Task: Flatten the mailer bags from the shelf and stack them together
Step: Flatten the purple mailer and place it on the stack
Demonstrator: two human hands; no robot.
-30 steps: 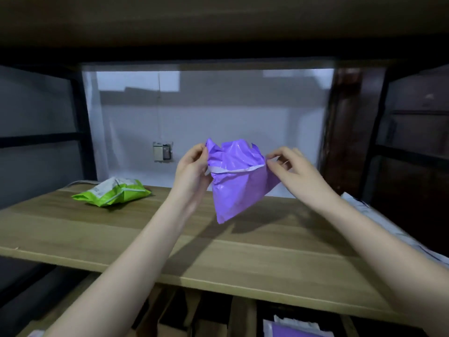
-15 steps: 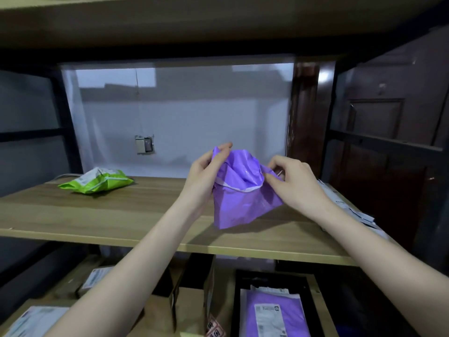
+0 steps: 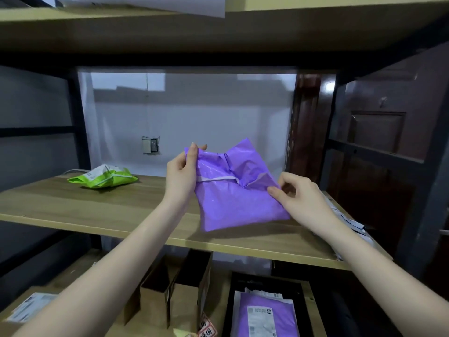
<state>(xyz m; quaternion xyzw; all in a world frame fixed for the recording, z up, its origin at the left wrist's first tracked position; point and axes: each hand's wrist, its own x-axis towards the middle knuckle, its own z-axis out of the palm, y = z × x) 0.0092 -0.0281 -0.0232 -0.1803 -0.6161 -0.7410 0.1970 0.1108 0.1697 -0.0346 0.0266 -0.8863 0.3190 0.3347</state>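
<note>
Purple mailer bag (image 3: pixel 239 195) was held up in the air above the wooden shelf (image 3: pixel 102 210), w/ flap end crumpled, prob. so both sides could be pulled flat. Left hand (image 3: pixel 181 177) pinched its top-left corner; right hand (image 3: pixel 295 195) pinched the right edge, fingers clamped on the plastic. Green mailer bag (image 3: pixel 103 177) lay further back-left on the shelf, unflattened. Another purple mailer (image 3: pixel 266 314) sat on the level below, maybe the stack.

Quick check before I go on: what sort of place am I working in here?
Probably a parcel storeroom or packing area. Wooden shelves on a dark metal rack hold mailer bags: a green one on the shelf, a labelled purple one below beside brown cardboard boxes, and the purple mailer in both hands.
</note>
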